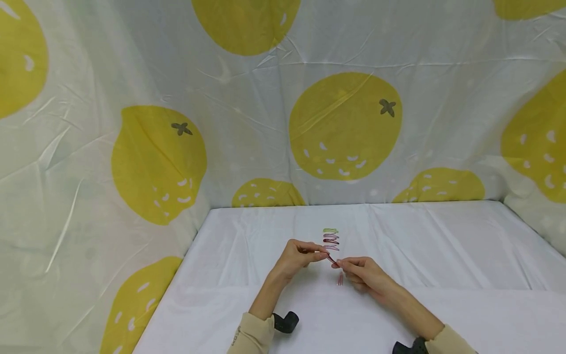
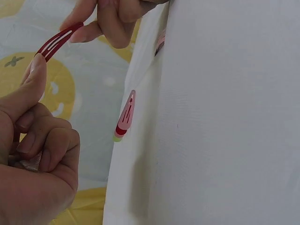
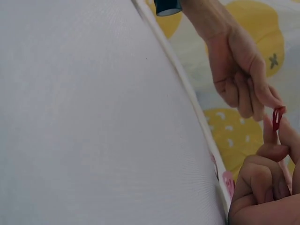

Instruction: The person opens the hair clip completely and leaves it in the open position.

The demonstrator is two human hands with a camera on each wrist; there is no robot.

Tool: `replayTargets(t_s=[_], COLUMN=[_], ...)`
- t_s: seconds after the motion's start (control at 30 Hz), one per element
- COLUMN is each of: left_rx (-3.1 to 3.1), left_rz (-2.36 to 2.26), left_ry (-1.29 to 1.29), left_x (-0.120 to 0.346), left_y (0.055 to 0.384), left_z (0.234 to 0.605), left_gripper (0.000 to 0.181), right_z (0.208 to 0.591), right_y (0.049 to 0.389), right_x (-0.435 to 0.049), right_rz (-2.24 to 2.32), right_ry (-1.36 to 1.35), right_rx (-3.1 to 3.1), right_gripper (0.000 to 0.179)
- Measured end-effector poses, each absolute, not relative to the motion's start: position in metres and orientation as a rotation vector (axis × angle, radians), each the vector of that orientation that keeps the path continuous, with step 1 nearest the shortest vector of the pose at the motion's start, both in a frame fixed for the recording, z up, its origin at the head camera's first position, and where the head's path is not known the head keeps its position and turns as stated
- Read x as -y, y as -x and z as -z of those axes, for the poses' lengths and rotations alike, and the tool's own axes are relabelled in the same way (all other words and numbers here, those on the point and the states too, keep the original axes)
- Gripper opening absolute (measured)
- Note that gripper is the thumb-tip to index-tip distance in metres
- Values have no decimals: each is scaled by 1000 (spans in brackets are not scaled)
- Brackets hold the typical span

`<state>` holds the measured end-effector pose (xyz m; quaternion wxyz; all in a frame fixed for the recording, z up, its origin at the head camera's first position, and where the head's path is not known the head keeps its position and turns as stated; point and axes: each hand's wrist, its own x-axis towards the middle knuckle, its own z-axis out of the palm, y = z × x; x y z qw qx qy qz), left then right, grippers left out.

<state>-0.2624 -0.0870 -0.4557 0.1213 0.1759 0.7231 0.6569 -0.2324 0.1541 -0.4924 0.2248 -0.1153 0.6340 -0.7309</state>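
Note:
A dark red snap hair clip (image 1: 331, 258) is held in the air between both hands, over the white table. My left hand (image 1: 294, 258) pinches one end between thumb and fingertips. At the other end, the thumb and index finger of my right hand (image 1: 367, 278) pinch it. In the left wrist view the red clip (image 2: 58, 41) looks slightly bowed, with slots along its length. Just beyond the hands lies a column of clips: a green clip (image 1: 330, 230), a red clip (image 1: 330, 241) and pinkish ones. Below the right fingers lies a pink clip (image 1: 340, 280).
The table (image 1: 247, 275) has a white cloth with creases. Behind and beside it hangs a pale curtain (image 1: 247, 123) with yellow fruit prints. Black straps or mounts (image 1: 286, 322) sit at both wrists.

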Motion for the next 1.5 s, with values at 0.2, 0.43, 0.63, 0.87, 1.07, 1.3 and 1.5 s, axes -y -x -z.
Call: replayTargets(t_s=[0.2, 0.43, 0.63, 0.87, 1.07, 1.3, 1.5], left_rx=[-2159, -2252, -2292, -2325, -2296, -2271, -2273], left_rz=[-1901, -1829, -1809, -1768, -1764, -1797, -1815], left_ry=[-493, -439, -427, -373, -397, -424, -433], left_x=[87, 86, 85, 83, 81, 81, 82], left_y=[263, 263, 262, 262, 263, 263, 264], left_z=[457, 458, 459, 462, 461, 463, 466], left_gripper=[23, 21, 18, 18, 18, 20, 20], right_z=[491, 481, 475, 477, 479, 484, 486], right_y=[233, 231, 230, 230, 231, 232, 234], right_x=[-153, -149, -146, -146, -148, -149, -150], right_rz=[2054, 1898, 1754, 1800, 1844, 1878, 1850], right_ry=[261, 176, 264, 221, 313, 285, 237], right_rx=[-1832, -2280, -2497, -2486, -2423, -2323, -2372], right_gripper=[18, 25, 22, 23, 28, 30, 30])
